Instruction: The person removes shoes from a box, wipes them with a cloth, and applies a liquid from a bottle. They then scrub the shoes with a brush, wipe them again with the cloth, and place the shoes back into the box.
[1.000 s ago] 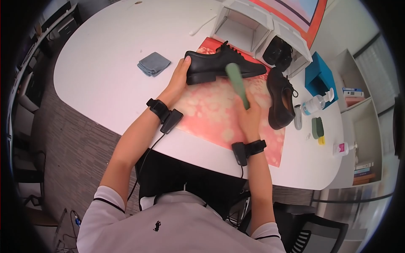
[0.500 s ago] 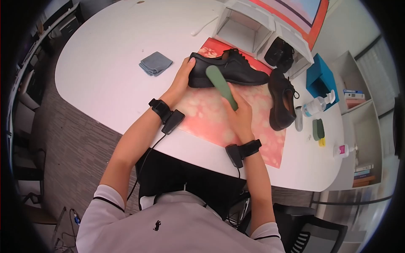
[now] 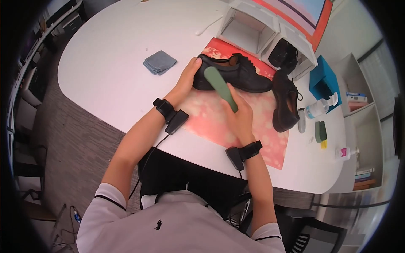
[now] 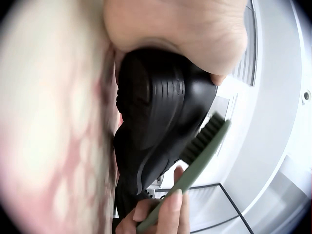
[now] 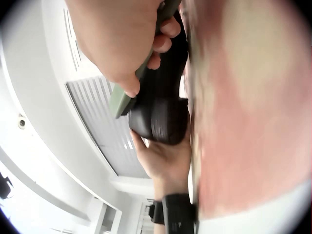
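In the head view, my left hand (image 3: 184,83) grips the heel end of a black lace-up shoe (image 3: 254,81), its toe pointing right over a red and cream patterned mat (image 3: 206,116). The shoe leans so that its brown inside shows. My right hand (image 3: 241,118) holds a green-handled brush (image 3: 216,81), which overlaps the shoe's near side towards the heel. Dark bristles (image 4: 203,138) face the shoe's upper in the left wrist view. From the right wrist, the green brush (image 5: 120,99) lies alongside the heel. A matching black shoe (image 3: 284,107) rests at the mat's right side.
A folded grey cloth (image 3: 160,62) lies left on the white table (image 3: 105,76). Behind the mat stand an open white box (image 3: 249,26) and another holding black footwear (image 3: 283,55). Rightward are a teal box (image 3: 318,78), a pump bottle (image 3: 317,109) and a second green brush (image 3: 320,131).
The brush has moved left along the shoe, from its middle to near the heel. The shoe has rolled so that more of its opening shows. My left hand keeps its hold.
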`<state>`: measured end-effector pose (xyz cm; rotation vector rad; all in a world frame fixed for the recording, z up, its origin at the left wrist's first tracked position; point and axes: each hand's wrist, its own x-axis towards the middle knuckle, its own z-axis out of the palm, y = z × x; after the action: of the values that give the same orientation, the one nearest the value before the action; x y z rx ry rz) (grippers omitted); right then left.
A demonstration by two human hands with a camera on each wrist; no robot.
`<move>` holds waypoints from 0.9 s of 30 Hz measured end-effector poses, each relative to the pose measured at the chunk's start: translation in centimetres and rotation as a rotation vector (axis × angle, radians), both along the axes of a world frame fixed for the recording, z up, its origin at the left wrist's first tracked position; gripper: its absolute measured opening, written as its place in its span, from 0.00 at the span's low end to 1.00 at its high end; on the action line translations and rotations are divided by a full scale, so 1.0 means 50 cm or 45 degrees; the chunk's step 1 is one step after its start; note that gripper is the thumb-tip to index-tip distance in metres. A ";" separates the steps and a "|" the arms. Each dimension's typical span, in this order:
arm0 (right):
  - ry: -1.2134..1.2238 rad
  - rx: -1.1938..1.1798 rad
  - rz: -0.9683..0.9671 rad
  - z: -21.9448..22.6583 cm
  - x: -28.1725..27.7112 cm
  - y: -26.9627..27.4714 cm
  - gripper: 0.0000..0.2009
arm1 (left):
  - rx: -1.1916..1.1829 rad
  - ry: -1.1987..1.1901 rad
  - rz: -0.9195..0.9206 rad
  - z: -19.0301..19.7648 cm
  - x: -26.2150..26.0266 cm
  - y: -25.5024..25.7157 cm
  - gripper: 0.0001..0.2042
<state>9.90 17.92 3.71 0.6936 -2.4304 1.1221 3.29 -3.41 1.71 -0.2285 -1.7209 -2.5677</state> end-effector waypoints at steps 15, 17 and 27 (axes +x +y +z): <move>-0.014 -0.101 -0.114 -0.010 -0.013 0.018 0.25 | 0.013 -0.041 0.027 0.005 0.004 -0.006 0.29; -0.163 -0.236 -0.258 -0.009 -0.028 0.047 0.24 | 0.022 -0.055 0.042 0.014 0.006 -0.004 0.29; 0.060 -0.379 -0.396 -0.040 -0.059 0.109 0.24 | 0.009 -0.044 0.047 0.008 0.001 -0.006 0.30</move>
<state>6.97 23.35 1.69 0.2361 -2.1707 1.2794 3.36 -3.70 2.10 -0.1510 -1.7104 -2.5661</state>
